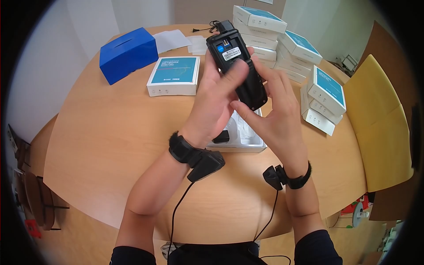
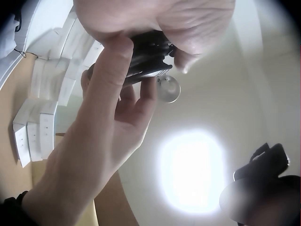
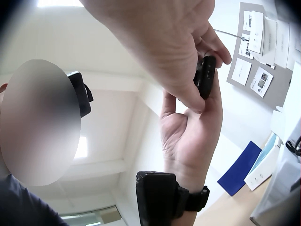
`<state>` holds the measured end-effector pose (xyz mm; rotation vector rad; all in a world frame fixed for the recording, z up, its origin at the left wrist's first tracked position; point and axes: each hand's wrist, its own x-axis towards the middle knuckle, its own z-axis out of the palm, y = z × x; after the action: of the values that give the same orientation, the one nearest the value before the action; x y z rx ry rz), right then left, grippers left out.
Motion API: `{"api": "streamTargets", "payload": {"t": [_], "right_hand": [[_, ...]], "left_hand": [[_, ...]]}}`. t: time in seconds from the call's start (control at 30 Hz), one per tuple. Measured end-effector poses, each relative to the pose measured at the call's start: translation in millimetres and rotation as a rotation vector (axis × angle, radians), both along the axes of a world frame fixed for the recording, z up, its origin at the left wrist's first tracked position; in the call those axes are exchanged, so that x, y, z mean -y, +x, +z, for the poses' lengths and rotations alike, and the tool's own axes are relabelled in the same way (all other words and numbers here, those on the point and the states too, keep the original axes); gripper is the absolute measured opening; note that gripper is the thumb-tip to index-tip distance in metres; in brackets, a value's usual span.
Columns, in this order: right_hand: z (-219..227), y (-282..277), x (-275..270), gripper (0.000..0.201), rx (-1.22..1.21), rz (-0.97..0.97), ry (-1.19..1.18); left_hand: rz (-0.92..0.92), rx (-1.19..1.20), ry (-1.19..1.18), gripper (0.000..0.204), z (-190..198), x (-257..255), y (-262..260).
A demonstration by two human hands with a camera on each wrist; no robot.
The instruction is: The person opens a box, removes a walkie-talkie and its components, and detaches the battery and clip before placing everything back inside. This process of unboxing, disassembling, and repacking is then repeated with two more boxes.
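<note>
A black handheld radio is held up above the table, its back facing the head camera. An uncovered recess in its upper part shows a white label and a blue round sticker. My left hand grips it from the left, with the thumb lying across the back. On the other side my right hand holds its right edge and lower end between fingers and thumb. The right wrist view shows the end of the radio between both hands. Beneath the hands lies an open white box with a black piece in it.
A closed white and teal box and a blue slotted box stand at the left. Several similar boxes are stacked at the back right, beside a yellow chair. Paper sheets and a black cable lie at the back.
</note>
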<state>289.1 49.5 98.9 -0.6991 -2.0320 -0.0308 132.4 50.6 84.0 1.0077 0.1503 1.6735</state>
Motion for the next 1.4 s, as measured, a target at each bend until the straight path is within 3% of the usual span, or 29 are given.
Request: {"api": "streamTargets", "payload": {"t": [0.17, 0.37, 0.43, 0.6, 0.77, 1.17, 1.4], "right_hand": [[-1.2, -1.3, -0.4, 0.087, -0.003, 0.008, 0.01], [-3.8, -3.3, 1.0, 0.097, -0.004, 0.039, -0.039], [0.6, 1.4, 0.7, 0.101, 0.04, 0.067, -0.094], [12.4, 11.6, -7.5, 0.124, 0.047, 0.13, 0.026], [14.0, 22.8, -9.2, 0.138, 0.05, 0.258, -0.188], [11.1, 20.5, -11.6, 0.136, 0.039, 0.231, -0.178], [11.7, 15.8, -13.9, 0.108, 0.07, 0.202, 0.062]], "left_hand": [[0.123, -0.101, 0.019, 0.076, -0.5, 3.7, 7.0], [0.233, -0.226, 0.037, 0.059, -10.4, -4.6, 3.4], [0.211, -0.23, 0.016, 0.058, -9.4, -5.1, -0.2], [0.141, -0.292, -0.01, 0.058, 2.1, 7.7, 2.0], [0.066, -0.352, -0.005, 0.065, -1.8, 10.7, 9.2], [0.044, -0.349, -0.004, 0.063, -4.7, 9.7, 11.0], [0.076, -0.207, -0.164, 0.051, 7.4, 10.7, 9.7]]}}
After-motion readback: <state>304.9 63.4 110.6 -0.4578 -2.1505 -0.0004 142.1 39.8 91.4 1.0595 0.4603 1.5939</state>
